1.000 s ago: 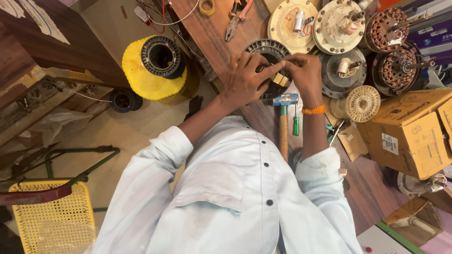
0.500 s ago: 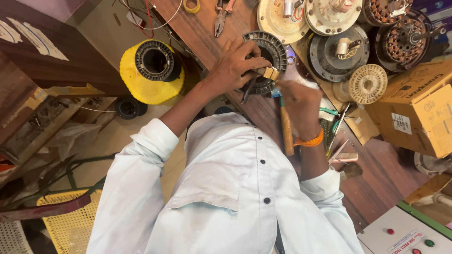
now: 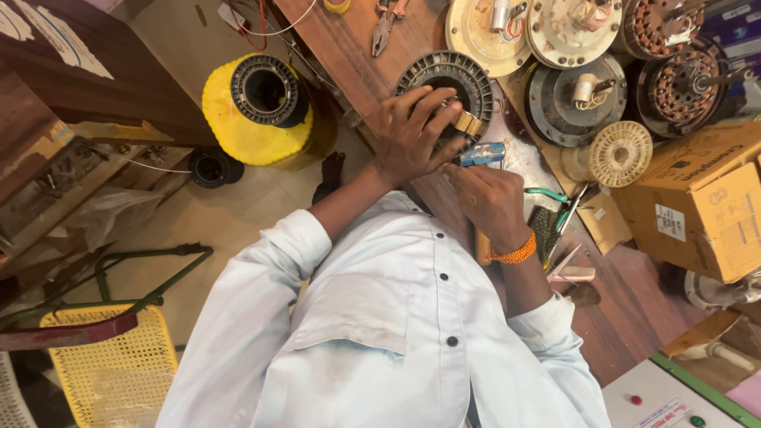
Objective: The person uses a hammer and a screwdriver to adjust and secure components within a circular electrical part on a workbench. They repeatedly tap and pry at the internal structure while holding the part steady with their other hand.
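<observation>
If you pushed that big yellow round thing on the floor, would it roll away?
Probably not. The yellow drum seems to stand on its flat end, open hole facing up, so it would likely slide. It looks thick-walled, so perhaps heavy. Tipped onto its curved side, it might roll.

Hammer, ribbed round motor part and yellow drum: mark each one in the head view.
hammer (image 3: pixel 482 153), head view, blue metal head.
ribbed round motor part (image 3: pixel 468 77), head view, ribbed rim.
yellow drum (image 3: pixel 238 131), head view, yellow side wall.

The round grey ribbed metal motor stator (image 3: pixel 444 83) lies at the wooden surface's (image 3: pixel 349 47) near edge, under the left hand (image 3: pixel 412 135). The blue-headed hammer (image 3: pixel 481 154) lies beside it, by the right hand (image 3: pixel 491 202). The brown cardboard box (image 3: pixel 701 198) stands farther right.
</observation>
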Motion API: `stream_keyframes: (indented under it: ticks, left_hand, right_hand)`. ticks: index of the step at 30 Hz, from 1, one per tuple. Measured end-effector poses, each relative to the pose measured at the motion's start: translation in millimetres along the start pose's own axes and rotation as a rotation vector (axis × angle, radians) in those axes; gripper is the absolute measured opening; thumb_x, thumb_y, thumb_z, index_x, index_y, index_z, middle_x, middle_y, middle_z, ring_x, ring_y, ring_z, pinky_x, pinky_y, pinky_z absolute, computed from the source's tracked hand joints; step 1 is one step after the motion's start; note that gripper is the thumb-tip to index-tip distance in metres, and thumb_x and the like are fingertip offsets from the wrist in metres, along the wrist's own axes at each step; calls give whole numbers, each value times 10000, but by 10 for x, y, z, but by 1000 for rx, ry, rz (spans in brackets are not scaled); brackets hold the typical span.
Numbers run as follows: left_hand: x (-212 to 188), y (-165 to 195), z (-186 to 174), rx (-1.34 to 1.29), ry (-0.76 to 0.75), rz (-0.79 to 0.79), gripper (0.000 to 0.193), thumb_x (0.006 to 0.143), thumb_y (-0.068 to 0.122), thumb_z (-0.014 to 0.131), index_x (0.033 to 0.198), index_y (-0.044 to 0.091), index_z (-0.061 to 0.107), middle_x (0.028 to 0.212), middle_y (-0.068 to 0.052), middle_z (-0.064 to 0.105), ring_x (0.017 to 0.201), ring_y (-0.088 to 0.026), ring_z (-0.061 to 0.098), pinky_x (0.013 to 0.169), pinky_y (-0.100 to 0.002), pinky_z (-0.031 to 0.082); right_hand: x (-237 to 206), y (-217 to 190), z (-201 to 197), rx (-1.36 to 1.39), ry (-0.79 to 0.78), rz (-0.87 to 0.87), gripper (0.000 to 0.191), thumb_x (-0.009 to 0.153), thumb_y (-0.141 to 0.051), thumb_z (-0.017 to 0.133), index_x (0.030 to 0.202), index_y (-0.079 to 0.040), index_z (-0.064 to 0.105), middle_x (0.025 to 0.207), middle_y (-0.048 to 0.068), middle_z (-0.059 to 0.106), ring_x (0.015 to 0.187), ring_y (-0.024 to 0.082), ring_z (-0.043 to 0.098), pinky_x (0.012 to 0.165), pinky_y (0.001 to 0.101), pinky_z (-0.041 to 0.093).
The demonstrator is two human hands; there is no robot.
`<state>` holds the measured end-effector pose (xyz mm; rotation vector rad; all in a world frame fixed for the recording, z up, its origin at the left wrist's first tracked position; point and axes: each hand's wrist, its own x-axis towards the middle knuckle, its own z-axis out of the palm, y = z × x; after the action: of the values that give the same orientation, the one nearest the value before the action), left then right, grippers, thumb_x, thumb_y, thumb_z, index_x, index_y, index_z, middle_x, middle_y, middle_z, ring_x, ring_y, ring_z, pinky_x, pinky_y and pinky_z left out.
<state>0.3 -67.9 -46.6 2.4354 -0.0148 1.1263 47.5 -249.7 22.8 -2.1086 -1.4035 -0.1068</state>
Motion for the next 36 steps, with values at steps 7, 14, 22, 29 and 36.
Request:
stream_keyframes:
  ticks: [7,14,22,29,36]
  left_hand:
    - [47,52,-62,-21,50,-47,552,896,114,749,1343,146,427,1400,-9,571,1301,-259,498,1003,-484,384]
    - [92,66,-131,8,47,-31,608,863,131,813,1351,195,457,1352,18,588,1265,-245,514,994,-465,398]
    - [306,-116,-244,-82,-269,11,477,755,189,839,1199,197,663,1070,-35,552,1033,-260,485,902,-448,371]
    - [425,-309,-289,-357,-424,-58,383,794,144,842,1160,212,750,1064,-28,538,1084,-249,511,900,-418,377]
    - [545,-315,-296,-375,-558,-109,411,764,132,838,1149,269,790,1064,-29,553,1088,-245,525,884,-425,380]
  right_hand:
    - [389,67,-171,54,88,123,96,972,23,716,1025,-35,772,851,114,730,673,181,693,608,289,523]
    - [923,318,-195,91,-50,377,78,925,-37,811,1003,-33,814,636,121,630,508,161,482,503,327,353]
    - [768,463,-24,460,6,562,85,927,-43,787,1009,-21,791,782,3,704,675,26,575,593,202,443]
    - [132,516,-155,621,185,575,115,946,17,778,1052,-27,769,859,-21,695,711,3,490,612,177,353]
    - [7,264,-36,150,146,233,121,958,30,743,1067,-19,757,933,120,757,754,173,721,666,283,547]
